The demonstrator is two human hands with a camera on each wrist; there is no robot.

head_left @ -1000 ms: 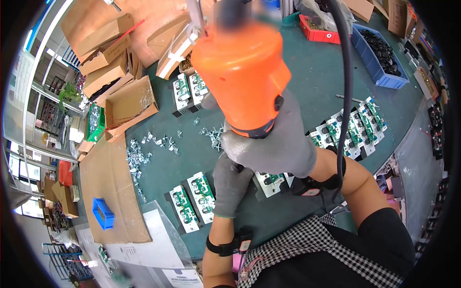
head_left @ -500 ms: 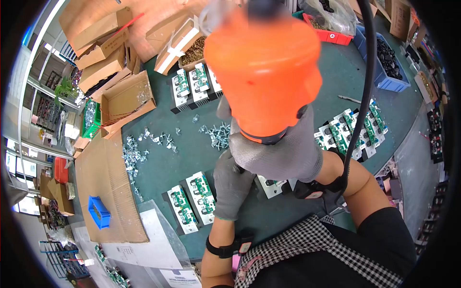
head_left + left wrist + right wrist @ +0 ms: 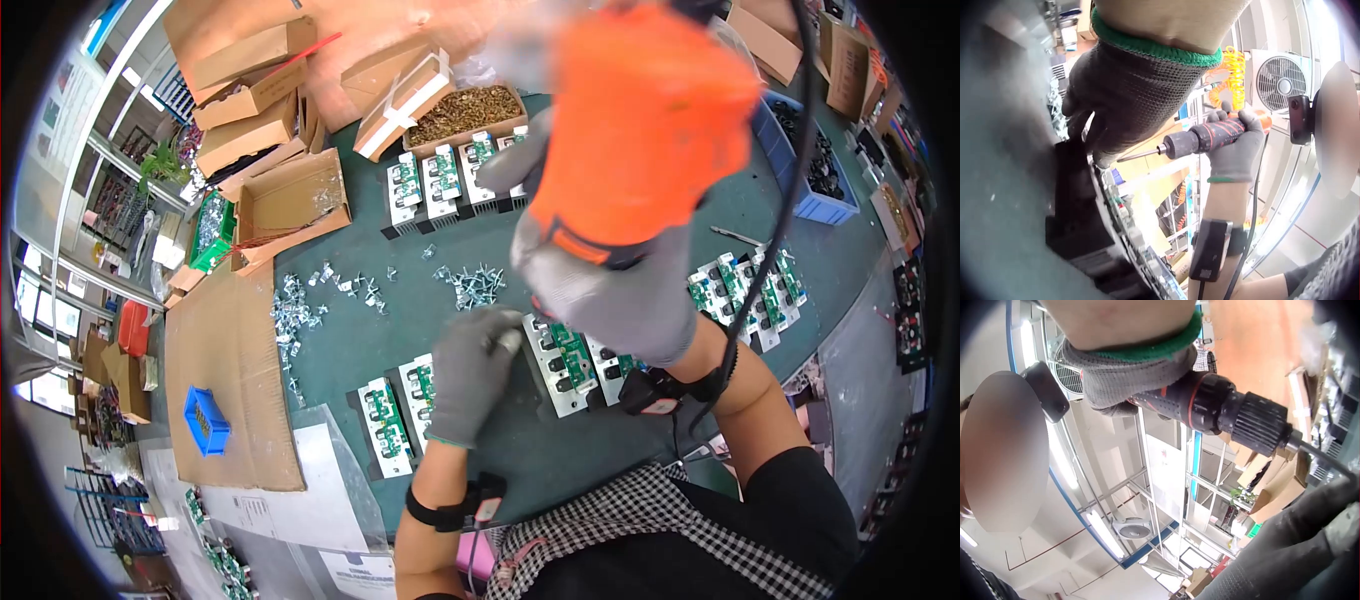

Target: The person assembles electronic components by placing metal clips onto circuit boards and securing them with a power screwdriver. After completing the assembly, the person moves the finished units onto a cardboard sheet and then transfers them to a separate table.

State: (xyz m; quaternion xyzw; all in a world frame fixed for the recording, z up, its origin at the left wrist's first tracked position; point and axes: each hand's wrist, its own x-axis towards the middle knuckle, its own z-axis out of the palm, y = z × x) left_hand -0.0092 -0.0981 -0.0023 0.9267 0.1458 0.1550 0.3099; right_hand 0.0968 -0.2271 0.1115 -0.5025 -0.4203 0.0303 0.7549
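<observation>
My right hand (image 3: 610, 290), in a grey glove, grips an electric screwdriver (image 3: 640, 130) with an orange rear end; its black chuck (image 3: 1257, 422) and thin bit (image 3: 1322, 456) show in the right wrist view. My left hand (image 3: 475, 375), also gloved, has bent fingers at the upper end of a green circuit board on a white plate (image 3: 560, 365) with a black heat sink (image 3: 1079, 206). The bit's tip appears close to the left fingertips (image 3: 1102, 159) in the left wrist view. I cannot tell whether these fingers pinch something small.
Small metal clips or screws (image 3: 475, 287) lie in piles on the green table. More board assemblies stand left (image 3: 385, 430), at the back (image 3: 440, 185) and right (image 3: 745, 300). Behind are a carton of brass-coloured parts (image 3: 465, 115) and a blue bin (image 3: 825, 205). A black cable (image 3: 790, 200) hangs by my right arm.
The screwdriver and my right hand have shifted right in the head view. My left hand has separated from the right one, uncovering more of the board between them. The head view has shifted too.
</observation>
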